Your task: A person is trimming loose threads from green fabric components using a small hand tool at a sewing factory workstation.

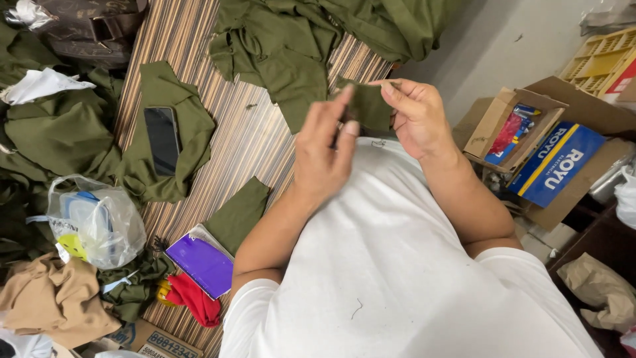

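Striped boards make the surface (248,142), strewn with olive fabric pieces (285,50); a black phone (162,139) lies on one piece, a purple notebook (201,263) and clear plastic bag (99,225) nearer; open cardboard boxes (536,142) crowd a pale wall. Left hand (324,149) and right hand (414,116) both pinch a small olive cloth scrap (368,106), raised above a white shirt.

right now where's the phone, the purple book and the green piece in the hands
phone (162,139), head view, middle of its dark screen
purple book (201,264), head view, centre of its cover
green fabric piece (368,106), head view, part showing between both hands
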